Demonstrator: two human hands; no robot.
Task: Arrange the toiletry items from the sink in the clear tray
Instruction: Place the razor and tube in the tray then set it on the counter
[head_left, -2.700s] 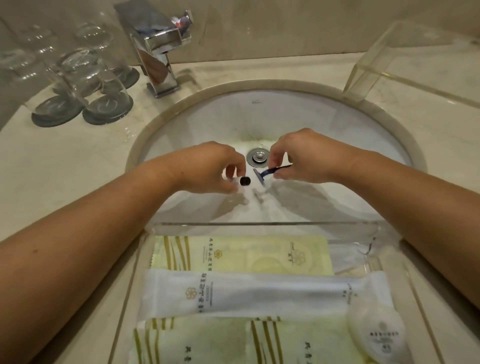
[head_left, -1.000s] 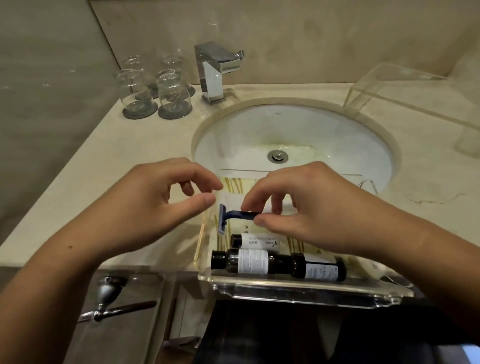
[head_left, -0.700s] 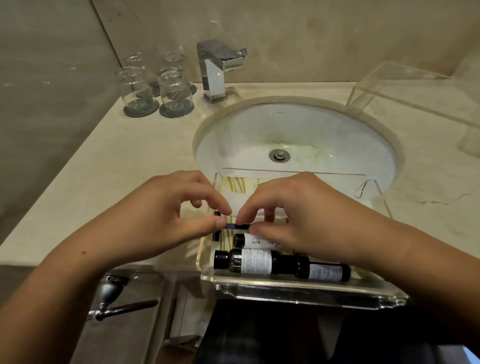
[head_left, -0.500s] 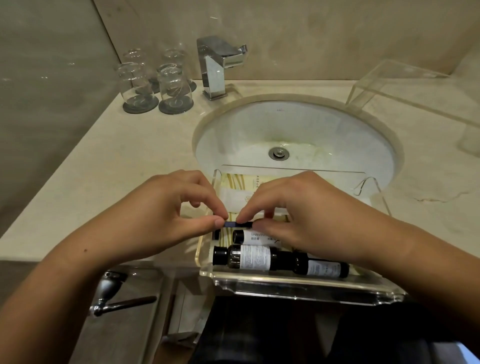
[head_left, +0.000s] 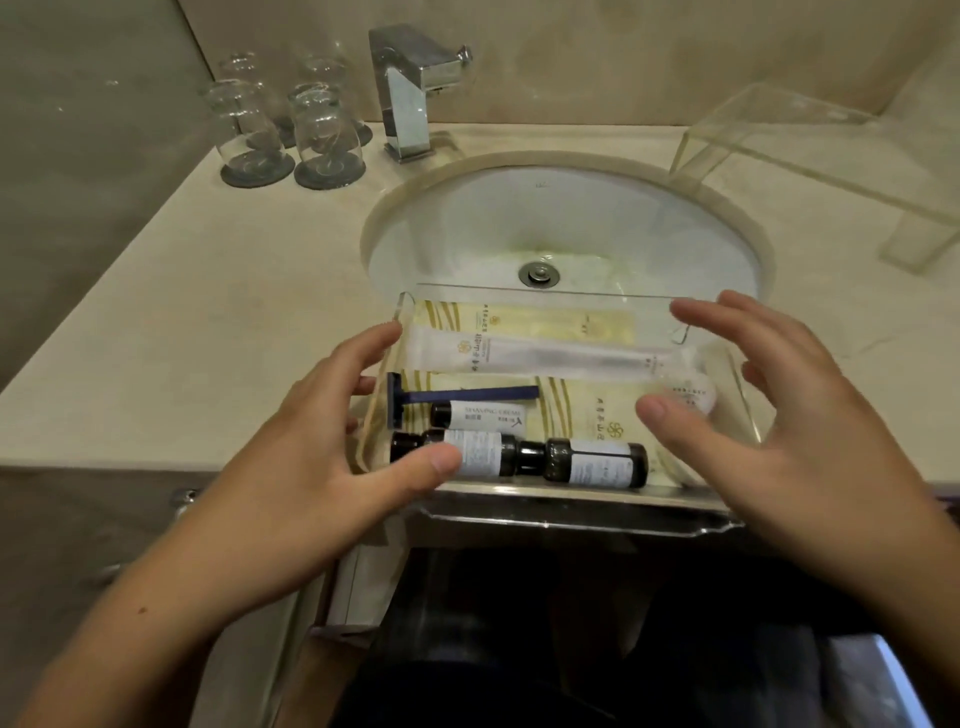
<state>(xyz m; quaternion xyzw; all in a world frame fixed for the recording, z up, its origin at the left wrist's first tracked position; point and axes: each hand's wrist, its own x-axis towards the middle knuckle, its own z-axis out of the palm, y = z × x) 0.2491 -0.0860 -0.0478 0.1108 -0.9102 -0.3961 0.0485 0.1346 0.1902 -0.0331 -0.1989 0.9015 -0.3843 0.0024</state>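
From the head camera, both hands hover spread-fingered over the clear tray (head_left: 571, 522), which sits on the counter (head_left: 208, 338) at its front edge, just in front of the sink (head_left: 561, 223). The left hand (head_left: 317, 467) is empty, fingers loose, its thumb above the cap end of a dark bottle (head_left: 457, 457). The right hand (head_left: 779, 431) is empty too, palm turned inward above the tray's right side.

The blue razor (head_left: 441, 397) lies flat in the tray, head toward the left wall, handle pointing right, just behind a small shaving cream bottle (head_left: 480, 415). A second dark bottle (head_left: 597, 465) lies end to end with the first along the front wall. Behind them lie a white sachet (head_left: 545, 356), a yellow packet (head_left: 524, 325), and a round soap (head_left: 693, 392) at the right. The sink bowl looks bare around the drain (head_left: 539, 273), so the gathering seems complete.

The risk now is the tray itself: its front edge appears to reach the counter's lip, so a nudge from either hand could tip it off. The bottles lie on their sides and could roll if bumped.
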